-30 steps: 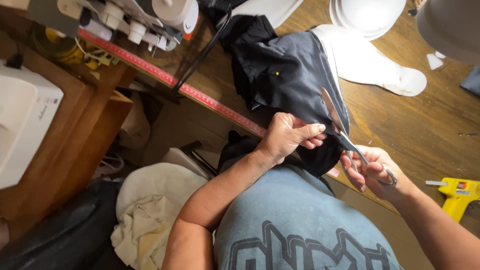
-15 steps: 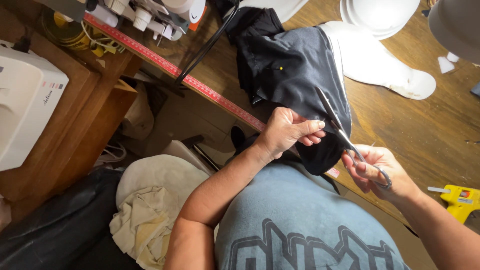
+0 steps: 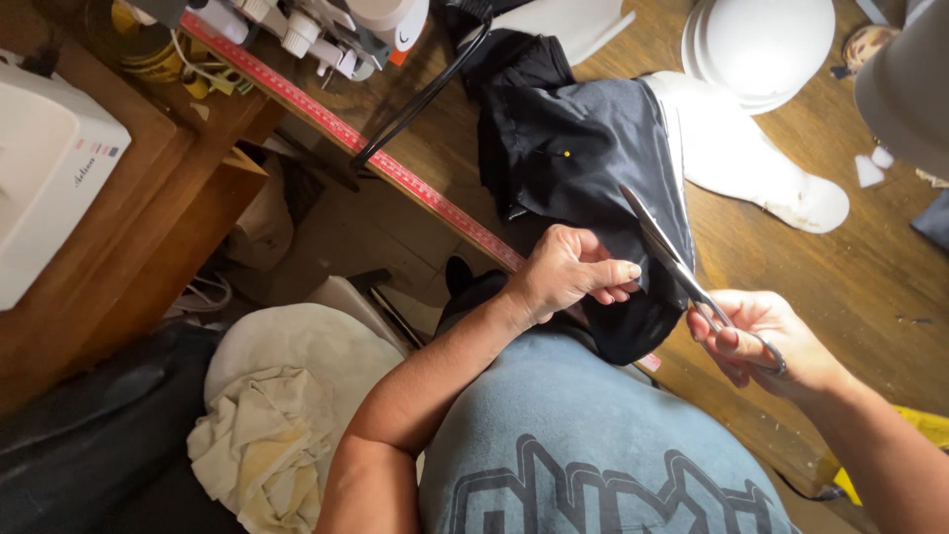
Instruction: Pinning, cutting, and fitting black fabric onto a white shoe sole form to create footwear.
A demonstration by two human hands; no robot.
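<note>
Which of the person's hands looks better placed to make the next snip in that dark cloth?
The right hand, probably: it holds the scissors, blades lying against the dark cloth. The left hand only pinches the cloth's edge, keeping it steady.

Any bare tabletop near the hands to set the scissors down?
Yes: bare wood right of the black fabric, between the white cloth piece and the right hand holding the scissors. Crowded: the far edge by the red tape measure, thread cones and white plates.
</note>
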